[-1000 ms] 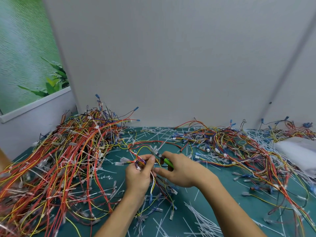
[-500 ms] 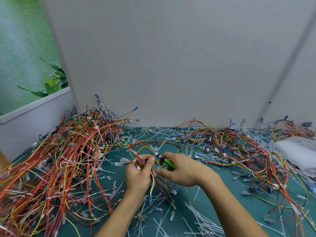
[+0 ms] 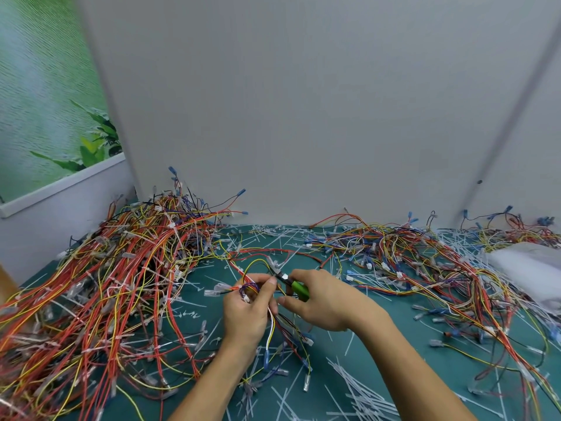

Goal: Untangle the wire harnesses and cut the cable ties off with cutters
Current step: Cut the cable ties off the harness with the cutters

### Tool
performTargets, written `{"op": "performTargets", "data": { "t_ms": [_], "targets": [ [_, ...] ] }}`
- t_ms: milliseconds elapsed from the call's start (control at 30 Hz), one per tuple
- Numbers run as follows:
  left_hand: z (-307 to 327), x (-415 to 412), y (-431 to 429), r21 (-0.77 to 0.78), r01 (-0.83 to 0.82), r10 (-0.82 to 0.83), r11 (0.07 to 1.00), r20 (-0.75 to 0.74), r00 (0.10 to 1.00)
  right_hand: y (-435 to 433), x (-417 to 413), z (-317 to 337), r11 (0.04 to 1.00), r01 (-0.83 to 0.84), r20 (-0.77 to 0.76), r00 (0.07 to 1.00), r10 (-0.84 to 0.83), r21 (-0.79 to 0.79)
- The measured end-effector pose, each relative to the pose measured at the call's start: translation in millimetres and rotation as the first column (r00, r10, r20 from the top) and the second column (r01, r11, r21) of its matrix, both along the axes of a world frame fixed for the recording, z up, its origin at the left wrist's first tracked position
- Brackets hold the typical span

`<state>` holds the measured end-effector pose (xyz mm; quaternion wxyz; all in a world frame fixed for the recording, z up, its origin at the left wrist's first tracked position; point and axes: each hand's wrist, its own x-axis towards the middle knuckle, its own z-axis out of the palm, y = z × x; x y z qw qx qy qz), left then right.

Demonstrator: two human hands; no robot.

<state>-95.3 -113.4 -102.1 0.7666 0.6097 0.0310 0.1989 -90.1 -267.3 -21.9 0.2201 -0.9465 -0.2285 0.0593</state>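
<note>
almost nothing shifts over the last second — the left hand (image 3: pixel 249 312) still pinches the small wire harness (image 3: pixel 249 289) between thumb and fingers, and the right hand (image 3: pixel 323 302) still grips the green cutters (image 3: pixel 300 288), nose just beside the left thumb. no new tie drops, so this cut looks unfinished — the big tangled pile (image 3: pixel 106 284) waits left of the left hand.

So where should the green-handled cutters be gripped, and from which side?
Grip the cutters by their green handles, coming from the right. Their metal tip points left toward the small harness pinched in the left hand, so the handle end is the free one. The right hand grips them there.
</note>
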Motion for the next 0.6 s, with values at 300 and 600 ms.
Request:
{"op": "performTargets", "data": {
  "t_ms": [300, 600],
  "targets": [
    [4.8, -2.7, -0.4, 0.0, -0.001, 0.001, 1.0, 0.019, 1.0, 1.5, -1.2, 0.3, 0.998, -0.02, -0.065, 0.998, 0.016, -0.054],
    [5.2, -3.8, 0.7, 0.03, -0.017, 0.017, 0.999, 0.006, 1.0, 6.6, -0.9, -3.3, 1.0, 0.028, 0.023, 0.999, -0.029, 0.013]
  ]
}}
